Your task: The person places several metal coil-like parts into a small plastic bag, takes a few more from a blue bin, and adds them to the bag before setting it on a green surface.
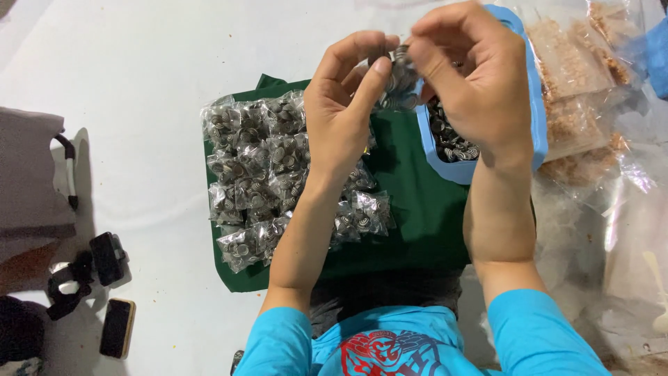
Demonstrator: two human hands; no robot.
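Left hand (342, 104) raised over green cloth (410, 209), fingers curled narrow, thumb and forefinger pinching one side of small clear packet (398, 78) of dark round parts. Right hand (473, 76) just beside, fingers bent close, pinching other side of same packet; fingertips of both hands nearly touching. Packet held above cloth's far edge, at near-left corner of blue tray (536, 104). Contents partly hidden by fingers; sealed or not, cannot tell.

Blue tray at far-right edge of cloth, holding loose dark round parts (451, 143), mostly covered by right hand. Heap of filled clear packets (261, 167) on left half of cloth, under and left of left forearm, several touching or overlapping. Clear bags of brownish material (577, 83) right of cloth, past tray. More clear plastic sheeting (626, 230) near-right of cloth.

Cloth lying on white worktop (139, 69). Well left of cloth: grey bag (31, 181) with dark strap, black gadget (90, 268), phone (117, 327) lying flat. Blue sleeves (543, 327) at near edge of cloth.
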